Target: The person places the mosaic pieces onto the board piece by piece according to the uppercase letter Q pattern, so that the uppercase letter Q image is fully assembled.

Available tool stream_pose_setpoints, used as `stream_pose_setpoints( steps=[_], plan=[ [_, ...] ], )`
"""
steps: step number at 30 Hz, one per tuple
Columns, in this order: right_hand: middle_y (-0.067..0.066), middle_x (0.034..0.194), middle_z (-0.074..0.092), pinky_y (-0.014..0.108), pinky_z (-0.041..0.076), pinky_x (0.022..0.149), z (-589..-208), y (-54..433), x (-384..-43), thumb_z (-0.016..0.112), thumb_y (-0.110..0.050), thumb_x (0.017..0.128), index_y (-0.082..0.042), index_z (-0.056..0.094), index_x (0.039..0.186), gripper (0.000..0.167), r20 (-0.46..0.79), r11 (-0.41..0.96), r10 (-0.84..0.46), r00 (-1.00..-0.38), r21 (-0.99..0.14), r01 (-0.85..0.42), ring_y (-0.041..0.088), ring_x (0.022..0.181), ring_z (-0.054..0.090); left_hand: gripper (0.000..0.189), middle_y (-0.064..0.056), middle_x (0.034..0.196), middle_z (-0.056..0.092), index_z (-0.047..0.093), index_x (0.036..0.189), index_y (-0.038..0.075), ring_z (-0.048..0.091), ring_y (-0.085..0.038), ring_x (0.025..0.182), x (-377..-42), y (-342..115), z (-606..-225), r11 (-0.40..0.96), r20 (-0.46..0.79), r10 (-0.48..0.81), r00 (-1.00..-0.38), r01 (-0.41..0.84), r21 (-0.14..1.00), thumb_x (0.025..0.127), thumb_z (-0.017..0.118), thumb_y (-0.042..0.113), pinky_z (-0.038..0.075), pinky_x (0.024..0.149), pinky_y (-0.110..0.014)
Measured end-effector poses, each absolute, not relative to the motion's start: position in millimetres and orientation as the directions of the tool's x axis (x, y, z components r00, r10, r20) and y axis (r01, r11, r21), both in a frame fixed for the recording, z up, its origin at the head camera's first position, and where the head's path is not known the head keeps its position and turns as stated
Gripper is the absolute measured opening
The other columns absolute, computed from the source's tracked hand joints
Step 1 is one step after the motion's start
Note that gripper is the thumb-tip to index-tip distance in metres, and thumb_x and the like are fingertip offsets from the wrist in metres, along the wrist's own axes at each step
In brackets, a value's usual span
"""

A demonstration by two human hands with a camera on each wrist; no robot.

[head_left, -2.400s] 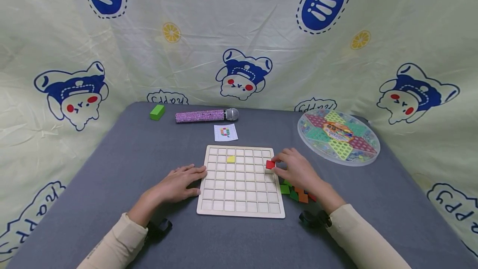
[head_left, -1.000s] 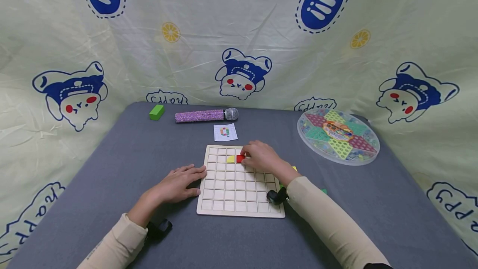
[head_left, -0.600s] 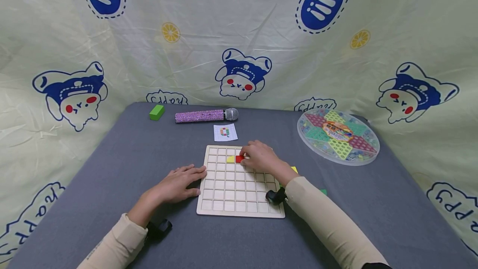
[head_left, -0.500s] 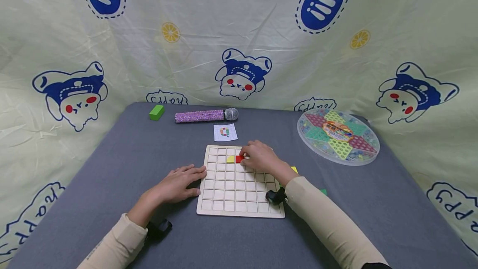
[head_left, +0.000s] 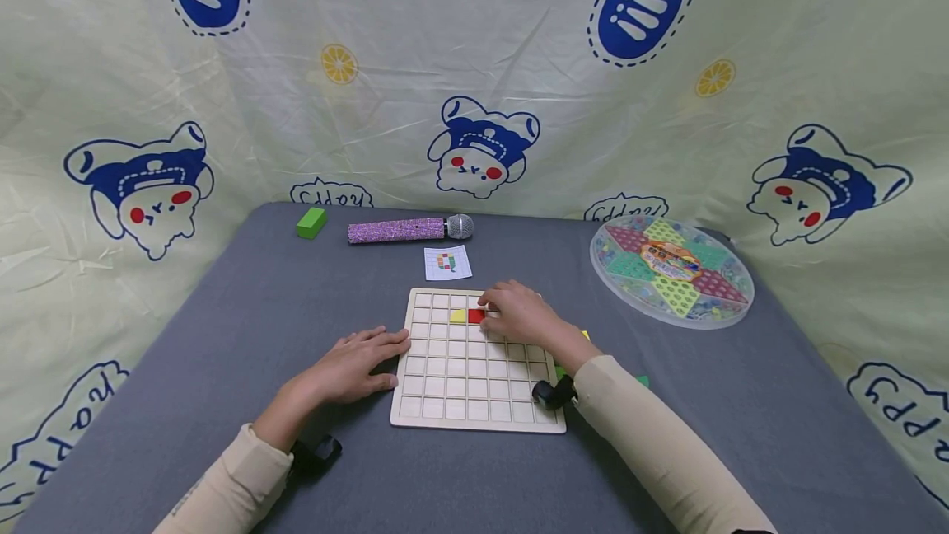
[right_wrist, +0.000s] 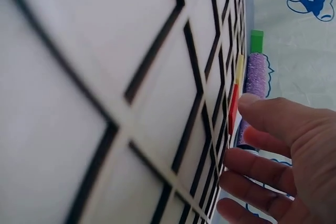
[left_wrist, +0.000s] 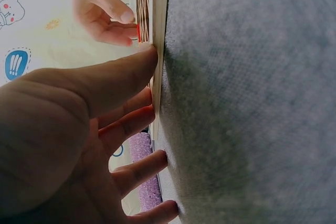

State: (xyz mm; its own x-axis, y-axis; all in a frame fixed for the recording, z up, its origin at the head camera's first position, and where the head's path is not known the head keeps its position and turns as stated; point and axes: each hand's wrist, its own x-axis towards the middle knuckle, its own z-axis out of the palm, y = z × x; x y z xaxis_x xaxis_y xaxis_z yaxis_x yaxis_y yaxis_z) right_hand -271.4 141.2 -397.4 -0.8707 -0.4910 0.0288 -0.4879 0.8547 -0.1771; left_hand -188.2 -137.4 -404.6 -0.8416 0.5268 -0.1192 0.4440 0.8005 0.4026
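Observation:
A light wooden grid board [head_left: 467, 386] lies on the table. In its second row from the far edge, a yellow square tile [head_left: 458, 316] and a red square tile [head_left: 476, 316] sit side by side. My right hand [head_left: 519, 311] is over the board, thumb and fingers loosely bent close beside the red tile; the right wrist view shows the thumb [right_wrist: 252, 103] just off the red tile [right_wrist: 233, 103]. My left hand [head_left: 359, 365] rests at the board's left side, thumb and fingertips touching its edge, as the left wrist view shows.
Green and yellow pieces [head_left: 561, 371] right of the board are mostly hidden by my right arm. Behind the board lie a small pattern card [head_left: 447, 263], a purple glittery microphone [head_left: 400, 230] and a green block [head_left: 312, 222]. A round Chinese checkers box [head_left: 673, 272] sits far right.
My right hand brought the red tile leftward from the board's right edge to the cell beside the yellow tile, then eased slightly back from it. The left hand has stayed still.

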Motion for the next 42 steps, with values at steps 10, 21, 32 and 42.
stream_pose_setpoints(
  steps=[10, 21, 32, 42],
  plan=[
    [0.005, 0.114, 0.065, 0.048, 0.044, 0.095, -385.6, 170.9, -252.3, 0.068, -0.030, 0.087, -0.013, 0.066, 0.116, 0.034, 0.070, 0.857, -0.447, -0.892, -0.252, -0.450, 0.027, 0.114, 0.054, 0.057, -0.003, 0.154, 0.034, 0.042, 0.143, 0.013, 0.025, -0.037, 0.143, -188.6, -138.0, -403.1, 0.804, -0.126, 0.525, -0.842, 0.441, 0.399, 0.092, 0.061, 0.029, 0.023, 0.106, -0.067],
    [0.007, 0.107, 0.064, 0.046, 0.047, 0.083, -384.5, 223.0, -231.4, 0.068, -0.029, 0.087, -0.010, 0.067, 0.113, 0.032, 0.142, 0.860, -0.424, -0.895, -0.247, -0.447, 0.025, 0.103, 0.054, 0.057, -0.005, 0.153, 0.036, 0.043, 0.143, 0.012, 0.027, -0.038, 0.142, -187.0, -138.4, -402.1, 0.795, -0.112, 0.541, -0.833, 0.463, 0.392, 0.091, 0.061, 0.028, 0.024, 0.105, -0.067],
    [0.005, 0.105, 0.063, 0.043, 0.048, 0.078, -394.1, 261.3, -220.2, 0.069, -0.028, 0.086, -0.011, 0.068, 0.109, 0.029, 0.120, 0.886, -0.366, -0.923, -0.259, -0.385, 0.023, 0.096, 0.055, 0.056, -0.005, 0.153, 0.036, 0.043, 0.142, 0.011, 0.027, -0.039, 0.142, -186.1, -138.8, -402.7, 0.788, -0.098, 0.547, -0.831, 0.473, 0.395, 0.092, 0.061, 0.028, 0.024, 0.104, -0.067],
    [0.008, 0.103, 0.063, 0.046, 0.048, 0.078, -399.3, 277.9, -215.5, 0.069, -0.026, 0.085, -0.009, 0.069, 0.106, 0.026, 0.093, 0.911, -0.323, -0.942, -0.239, -0.335, 0.024, 0.094, 0.055, 0.056, -0.005, 0.153, 0.035, 0.043, 0.143, 0.011, 0.026, -0.038, 0.142, -185.9, -139.0, -402.9, 0.788, -0.103, 0.544, -0.832, 0.466, 0.402, 0.092, 0.060, 0.027, 0.023, 0.105, -0.068]
  ],
)
